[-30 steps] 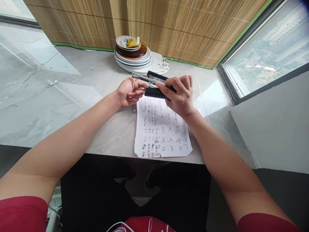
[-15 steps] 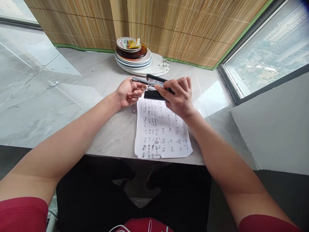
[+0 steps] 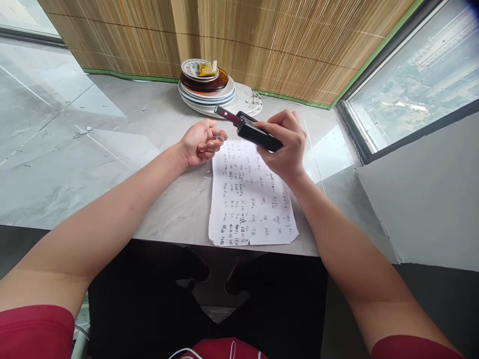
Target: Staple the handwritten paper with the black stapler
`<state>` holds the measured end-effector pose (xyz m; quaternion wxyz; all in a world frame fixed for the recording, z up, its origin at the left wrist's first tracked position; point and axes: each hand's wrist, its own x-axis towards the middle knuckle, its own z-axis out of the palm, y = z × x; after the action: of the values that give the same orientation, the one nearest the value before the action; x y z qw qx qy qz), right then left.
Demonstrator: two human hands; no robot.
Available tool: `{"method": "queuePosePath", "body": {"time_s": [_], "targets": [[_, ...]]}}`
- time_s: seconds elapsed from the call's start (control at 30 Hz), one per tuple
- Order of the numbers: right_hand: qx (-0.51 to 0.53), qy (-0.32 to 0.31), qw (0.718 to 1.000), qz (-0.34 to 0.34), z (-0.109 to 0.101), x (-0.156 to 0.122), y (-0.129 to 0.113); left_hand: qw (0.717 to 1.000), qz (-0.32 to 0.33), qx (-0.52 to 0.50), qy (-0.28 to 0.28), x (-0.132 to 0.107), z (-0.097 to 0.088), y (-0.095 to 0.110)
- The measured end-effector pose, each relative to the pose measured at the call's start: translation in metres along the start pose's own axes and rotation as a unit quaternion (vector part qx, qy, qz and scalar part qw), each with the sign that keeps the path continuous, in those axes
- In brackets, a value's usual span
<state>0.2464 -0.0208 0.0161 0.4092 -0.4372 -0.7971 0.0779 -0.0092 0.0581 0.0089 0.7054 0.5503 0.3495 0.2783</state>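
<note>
Right hand: your right hand [image 3: 285, 145] is clamped around a black stapler [image 3: 258, 135], fingers over the top and thumb on the near side.
Stapler: held off the table, tilted, over the top edge of the sheet. A slim dark strip sticks out of its far end towards the plates.
Left hand: your left hand [image 3: 201, 143] rests on the table [image 3: 112, 154] just beside the sheet's top left corner. Its fingers are curled in with the thumb meeting the fingertips. You cannot tell whether anything small is pinched there.
Gap: the two hands are near each other but not touching.
Sheet: a handwritten paper [image 3: 249, 204] lies flat, its near edge at the table's front edge.
Behind: a stack of plates [image 3: 207, 93] stands by the bamboo blind [image 3: 262, 40], with a yellow wrapper [image 3: 207, 69] in the top dish.
Right side: a window [image 3: 411, 75] runs along the table's end.
</note>
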Motion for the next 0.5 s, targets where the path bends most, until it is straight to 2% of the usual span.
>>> {"method": "queuePosePath", "body": {"time_s": [0.07, 0.13, 0.23, 0.33, 0.43, 0.5], "targets": [[0.094, -0.037, 0.994, 0.03, -0.007, 0.0, 0.0, 0.999, 0.027, 0.011, 0.027, 0.001, 0.001, -0.001], [0.188, -0.087, 0.977, 0.047, -0.012, 0.0, 0.002, 0.998, 0.043, 0.009, 0.045, 0.001, 0.005, -0.002], [0.287, -0.195, 0.938, 0.018, -0.012, 0.0, 0.006, 0.997, 0.051, 0.0, 0.049, -0.001, 0.012, -0.003], [0.3, -0.278, 0.912, -0.018, -0.007, 0.003, 0.009, 0.997, 0.065, 0.006, 0.043, -0.006, 0.021, -0.002], [0.274, -0.304, 0.912, -0.028, -0.003, 0.003, 0.008, 0.996, 0.084, 0.027, 0.03, -0.011, 0.027, -0.002], [0.277, -0.292, 0.915, -0.02, -0.002, 0.003, 0.006, 0.992, 0.108, 0.052, 0.027, -0.013, 0.03, -0.001]]}}
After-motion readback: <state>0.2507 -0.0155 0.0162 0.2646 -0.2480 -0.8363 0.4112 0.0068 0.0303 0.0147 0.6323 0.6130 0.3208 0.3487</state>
